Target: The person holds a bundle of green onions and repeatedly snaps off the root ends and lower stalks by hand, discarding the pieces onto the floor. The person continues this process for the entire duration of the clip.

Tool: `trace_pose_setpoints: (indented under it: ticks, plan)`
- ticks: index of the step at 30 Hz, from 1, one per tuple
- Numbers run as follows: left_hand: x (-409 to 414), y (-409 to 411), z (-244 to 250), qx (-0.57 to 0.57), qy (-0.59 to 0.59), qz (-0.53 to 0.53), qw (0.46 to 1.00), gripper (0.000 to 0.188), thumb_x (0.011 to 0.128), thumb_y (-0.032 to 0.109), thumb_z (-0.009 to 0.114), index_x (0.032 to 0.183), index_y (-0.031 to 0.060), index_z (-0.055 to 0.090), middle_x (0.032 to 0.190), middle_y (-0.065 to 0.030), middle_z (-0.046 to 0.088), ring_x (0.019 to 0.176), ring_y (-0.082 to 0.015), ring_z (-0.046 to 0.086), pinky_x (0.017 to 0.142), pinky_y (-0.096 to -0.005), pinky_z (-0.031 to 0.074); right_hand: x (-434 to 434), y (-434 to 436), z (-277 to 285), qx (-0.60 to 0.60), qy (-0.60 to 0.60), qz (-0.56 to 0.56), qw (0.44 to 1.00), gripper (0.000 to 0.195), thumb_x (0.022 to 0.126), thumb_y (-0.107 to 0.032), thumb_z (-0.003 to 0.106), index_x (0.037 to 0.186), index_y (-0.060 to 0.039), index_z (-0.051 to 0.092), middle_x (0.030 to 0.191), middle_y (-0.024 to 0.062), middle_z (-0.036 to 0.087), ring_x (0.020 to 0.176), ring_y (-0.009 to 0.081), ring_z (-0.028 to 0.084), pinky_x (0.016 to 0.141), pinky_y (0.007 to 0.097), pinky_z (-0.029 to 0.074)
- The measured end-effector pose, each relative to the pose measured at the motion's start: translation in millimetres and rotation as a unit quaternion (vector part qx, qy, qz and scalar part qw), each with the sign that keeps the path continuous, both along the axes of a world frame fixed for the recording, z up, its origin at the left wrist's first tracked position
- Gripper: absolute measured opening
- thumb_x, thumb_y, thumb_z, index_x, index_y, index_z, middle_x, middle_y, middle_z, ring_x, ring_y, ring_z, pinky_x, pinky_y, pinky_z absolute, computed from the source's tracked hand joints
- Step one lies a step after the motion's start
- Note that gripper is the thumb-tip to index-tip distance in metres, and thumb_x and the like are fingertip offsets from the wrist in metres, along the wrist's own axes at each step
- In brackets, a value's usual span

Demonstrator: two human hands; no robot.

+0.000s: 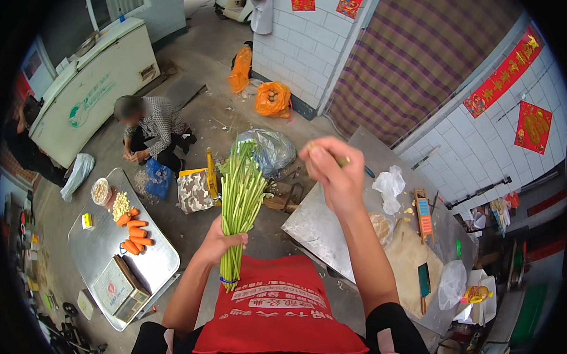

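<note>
A long bunch of thin green leafy vegetable stalks [239, 197] is gripped by my left hand [225, 242], the thumb across the stems. A blue band [228, 279] circles its lower end in front of my red apron [279, 313]; the leafy end points away from me. Raised to the right of the bunch, my right hand [337, 170] has its fingers curled round a small pale greenish bit [344, 161], perhaps a piece of stem. Most of that piece is hidden by the fingers.
At left, a metal table [160, 261] bears carrots [138, 232], peeled garlic cloves [121, 203] and a box [119, 288]. The right-hand table [313, 223] carries a cutting board [403, 266], a cleaver [424, 287] and a grater [423, 214]. A person [153, 127] crouches ahead near plastic bags [268, 149].
</note>
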State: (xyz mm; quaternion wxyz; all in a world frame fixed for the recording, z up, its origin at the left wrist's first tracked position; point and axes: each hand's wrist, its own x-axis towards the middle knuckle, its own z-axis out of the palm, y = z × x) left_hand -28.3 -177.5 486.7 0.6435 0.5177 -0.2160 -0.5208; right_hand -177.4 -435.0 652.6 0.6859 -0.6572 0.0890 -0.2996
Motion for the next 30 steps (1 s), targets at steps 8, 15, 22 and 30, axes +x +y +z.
trace_pose_setpoints:
  ticks: [8, 15, 22, 30]
  plan:
    - [11.3, 33.3, 11.0, -0.052, 0.018, -0.019, 0.998, 0.050, 0.091, -0.006, 0.078, 0.135, 0.0035, 0.058, 0.104, -0.0073, 0.069, 0.088, -0.0177, 0.070, 0.076, -0.0366, 0.061, 59.3, 13.4, -41.2, -0.488, 0.062, -0.234, 0.839, 0.053, 0.086, -0.003, 0.076, 0.138, 0.0006, 0.065, 0.137, 0.0175, 0.067, 0.131, 0.0400, 0.059, 0.118, 0.0515, 0.037]
    - [13.3, 54.7, 36.9, -0.024, -0.065, -0.081, 0.994, 0.055, 0.089, -0.010, 0.076, 0.139, 0.0022, 0.058, 0.105, -0.0054, 0.070, 0.090, -0.0140, 0.068, 0.081, -0.0317, 0.057, 50.9, 62.0, -32.2, -0.527, -0.038, -0.111, 0.842, 0.025, 0.081, 0.001, 0.079, 0.106, -0.0040, 0.074, 0.111, 0.0083, 0.068, 0.104, 0.0309, 0.062, 0.096, 0.0472, 0.042]
    - [22.6, 53.7, 44.8, -0.014, -0.248, -0.135, 0.959, 0.075, 0.089, -0.014, 0.067, 0.160, 0.0003, 0.046, 0.140, -0.0063, 0.063, 0.123, -0.0145, 0.059, 0.105, -0.0330, 0.051, 45.5, 84.7, -28.1, -0.614, 0.026, -0.041, 0.788, 0.026, 0.084, -0.008, 0.080, 0.109, -0.0062, 0.075, 0.122, 0.0089, 0.065, 0.123, 0.0316, 0.058, 0.111, 0.0567, 0.034]
    - [23.6, 40.1, 38.9, -0.035, -0.226, -0.136, 0.964, 0.072, 0.090, -0.014, 0.067, 0.158, -0.0001, 0.048, 0.134, -0.0069, 0.065, 0.119, -0.0146, 0.059, 0.102, -0.0347, 0.053, 23.6, 76.2, -32.1, -0.591, 0.077, -0.049, 0.802, 0.030, 0.085, -0.006, 0.079, 0.114, -0.0082, 0.074, 0.122, 0.0088, 0.064, 0.123, 0.0305, 0.058, 0.113, 0.0561, 0.033]
